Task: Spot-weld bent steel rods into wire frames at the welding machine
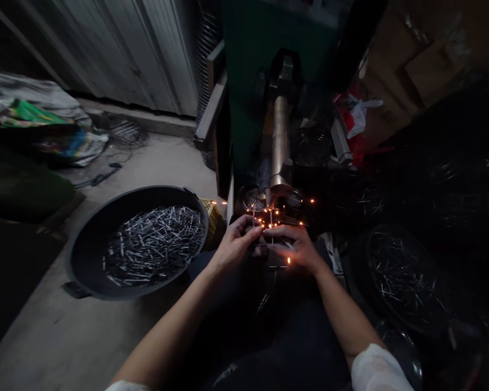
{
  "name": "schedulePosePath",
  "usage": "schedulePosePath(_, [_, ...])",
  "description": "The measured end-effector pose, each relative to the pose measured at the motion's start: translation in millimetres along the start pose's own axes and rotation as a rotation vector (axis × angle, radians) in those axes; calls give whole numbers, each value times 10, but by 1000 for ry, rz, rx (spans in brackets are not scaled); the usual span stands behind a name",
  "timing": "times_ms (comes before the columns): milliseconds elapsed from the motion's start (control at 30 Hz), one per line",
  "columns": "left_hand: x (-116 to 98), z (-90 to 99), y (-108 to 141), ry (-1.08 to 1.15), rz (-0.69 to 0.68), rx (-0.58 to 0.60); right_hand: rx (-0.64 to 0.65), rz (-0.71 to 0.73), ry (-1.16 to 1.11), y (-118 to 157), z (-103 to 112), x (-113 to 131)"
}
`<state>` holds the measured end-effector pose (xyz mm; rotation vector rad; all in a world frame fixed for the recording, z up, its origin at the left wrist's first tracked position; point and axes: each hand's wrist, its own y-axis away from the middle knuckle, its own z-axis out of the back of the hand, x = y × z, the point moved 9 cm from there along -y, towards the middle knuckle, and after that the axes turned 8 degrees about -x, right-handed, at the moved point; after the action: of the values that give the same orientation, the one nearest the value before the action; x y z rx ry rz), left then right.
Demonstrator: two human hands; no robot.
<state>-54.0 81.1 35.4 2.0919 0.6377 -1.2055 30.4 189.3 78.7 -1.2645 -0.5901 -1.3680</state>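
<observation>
The left hand (235,243) and the right hand (300,245) meet at the middle, close below the round metal arm (281,146) of a machine that looks like a spot welder. The grip of the left hand is a closed pinch of thumb and forefinger, seemingly on thin metal rods (272,237); the grip of the right hand is also closed on them, and some ends stick out beside its fingers. The rods are between the fingertips, at six o'clock from the arm; darkness and glare hide how they cross. Orange sparks (270,225) fly around the fingers, one at six o'clock from the right hand.

At nine o'clock from the hands there is a black pan (88,259) with a pile of metal pins (157,244); at four o'clock, a dim heap of similar pieces (405,274).

To do this step well, I think, both hands should keep the rods steady and squarely placed, with the fingertips back from the hot point. The skin is bare, so gloves and eye protection seem wise, and more light would help the alignment.
</observation>
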Motion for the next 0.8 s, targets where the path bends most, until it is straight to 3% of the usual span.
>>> schedulePosePath(133, [-65, 10, -26, -63, -57, -16, -49, 28, 59, -6, 32, 5])
schedulePosePath(300, [-270, 49, -266, -129, -131, -74, -260, -19, 157, -108, 275, -126])
schedulePosePath(467, [-344, 72, -497, -36, -92, -95, -276, -37, 139, -253, 326, -233])
schedulePosePath(800, [-426, 67, -691, 14, -139, -100, -336, -87, 91, -438, 376, -287])
